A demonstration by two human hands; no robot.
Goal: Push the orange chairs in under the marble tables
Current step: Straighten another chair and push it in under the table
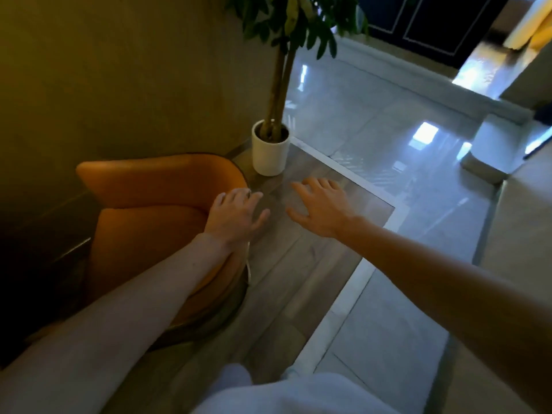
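Lining up on the orange chair [155,186]
Left hand [236,216] and right hand [322,210] both with fingers [316,186] spread, gripping nothing; I'd grip the rim, push evenly

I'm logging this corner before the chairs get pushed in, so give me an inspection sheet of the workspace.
Surface: wood-look floor strip, bordered by glossy pale tiles.
Job's things: one orange chair against the wall; no marble table in view.
Clutter: potted plant in a white pot, standing on the floor beside the chair.
Hands: left hand with fingers spread over the chair's rim, contact unclear; right hand spread above the floor, holding nothing.
Cables: nothing seen.
Surroundings: dark panelled doors across the tiles; bright reflections on the floor.
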